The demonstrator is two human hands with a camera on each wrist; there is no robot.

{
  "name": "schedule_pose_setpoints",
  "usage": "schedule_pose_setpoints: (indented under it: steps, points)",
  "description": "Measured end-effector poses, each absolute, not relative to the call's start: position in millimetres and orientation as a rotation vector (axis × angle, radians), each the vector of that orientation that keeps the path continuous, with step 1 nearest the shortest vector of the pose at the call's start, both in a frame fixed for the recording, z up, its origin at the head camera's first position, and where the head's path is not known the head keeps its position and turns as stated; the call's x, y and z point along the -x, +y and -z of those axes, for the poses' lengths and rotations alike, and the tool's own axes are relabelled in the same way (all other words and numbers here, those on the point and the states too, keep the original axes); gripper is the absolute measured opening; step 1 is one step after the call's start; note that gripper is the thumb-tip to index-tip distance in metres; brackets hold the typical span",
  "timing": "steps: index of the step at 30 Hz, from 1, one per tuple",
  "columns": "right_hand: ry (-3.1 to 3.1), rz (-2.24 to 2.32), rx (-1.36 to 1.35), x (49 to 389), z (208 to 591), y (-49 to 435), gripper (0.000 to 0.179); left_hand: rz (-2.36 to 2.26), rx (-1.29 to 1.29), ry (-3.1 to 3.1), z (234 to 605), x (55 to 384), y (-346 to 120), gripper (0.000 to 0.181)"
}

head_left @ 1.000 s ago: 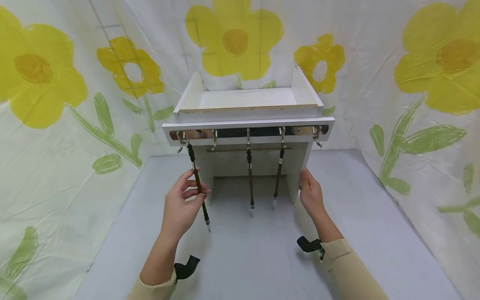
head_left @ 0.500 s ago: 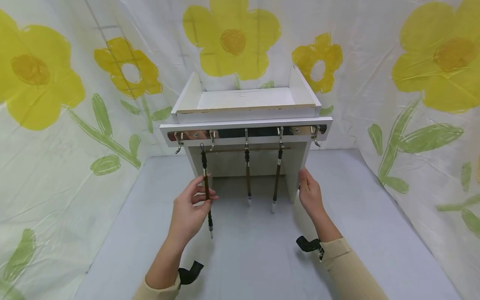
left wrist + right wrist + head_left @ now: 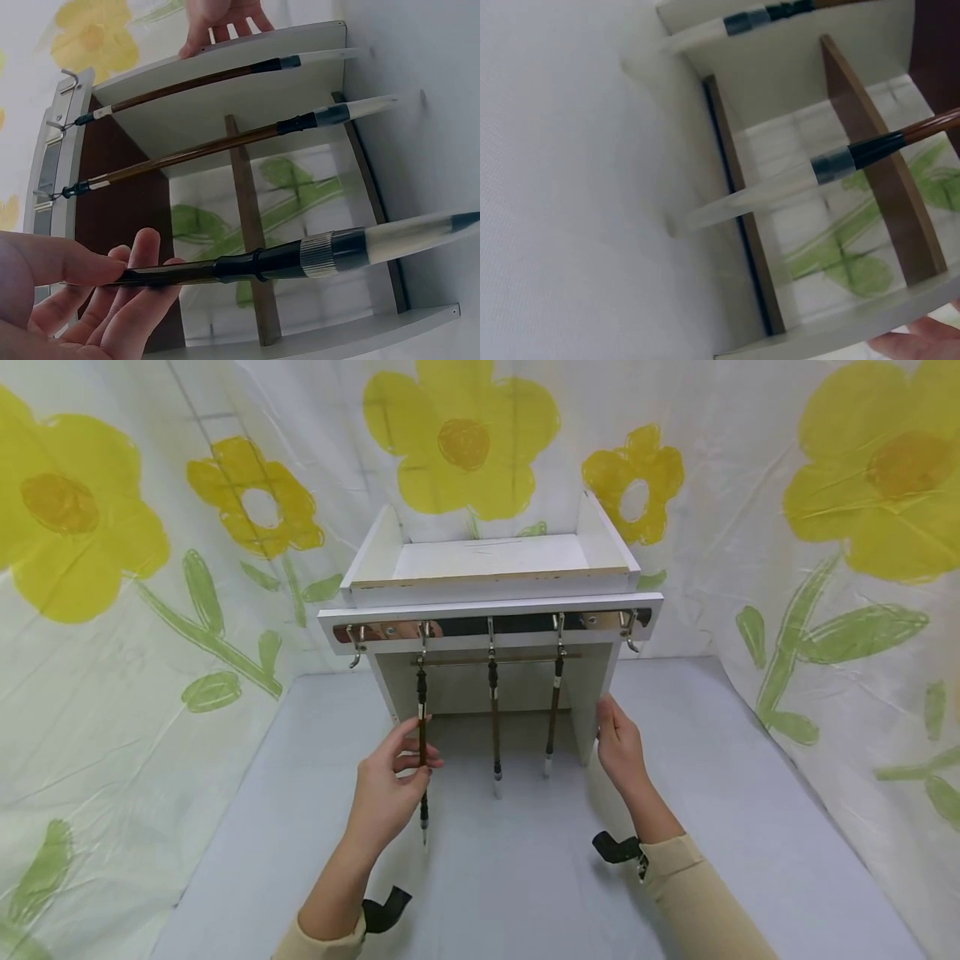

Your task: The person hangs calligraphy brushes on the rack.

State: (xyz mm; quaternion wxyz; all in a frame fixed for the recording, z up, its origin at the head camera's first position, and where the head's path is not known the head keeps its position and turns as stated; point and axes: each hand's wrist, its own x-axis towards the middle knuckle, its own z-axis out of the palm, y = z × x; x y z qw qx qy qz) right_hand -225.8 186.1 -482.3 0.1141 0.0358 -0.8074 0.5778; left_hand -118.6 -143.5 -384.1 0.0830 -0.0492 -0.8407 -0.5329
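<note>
A writing brush (image 3: 422,693) with a dark handle is pinched upright by my left hand (image 3: 386,789), its tip pointing down. Its top meets the second hook from the left; whether the loop sits over that hook I cannot tell. In the left wrist view the bristles end in a dark tip, and the fingers hide part of the handle. On the middle hook hangs another brush (image 3: 495,718), and on the hook to its right a third brush (image 3: 555,706), both white-tipped. My right hand (image 3: 621,747) grips the right side panel of the white shelf (image 3: 597,693).
A metal hook strip (image 3: 465,625) runs along the shelf's front board. The outermost left hook (image 3: 356,647) and outermost right hook (image 3: 630,633) carry no brush. The shelf stands on a pale tabletop (image 3: 495,877), with a flowered curtain (image 3: 525,452) behind.
My left hand has carried its brush rightward from near the leftmost hook to the second hook, the brush turning from slanted to nearly vertical. The right hand stays on the side panel.
</note>
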Motion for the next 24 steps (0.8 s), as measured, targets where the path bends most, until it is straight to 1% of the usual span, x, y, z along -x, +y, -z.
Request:
schedule_pose_setpoints:
  steps: [8,12,24]
  points:
    - [-2.373,-1.691,-0.094,226.7,481.2,185.6,0.062,1.621,0.159,-2.505,389.3,127.1,-145.8,0.066]
    - [-2.371,-1.689,-0.095,225.9,481.0,185.7,0.061,1.645,0.214,-2.492,397.7,136.9,-146.6,0.066]
    - [-2.365,-1.706,-0.105,225.6,483.3,187.5,0.058,1.568,0.454,-2.392,425.1,169.3,-150.7,0.053]
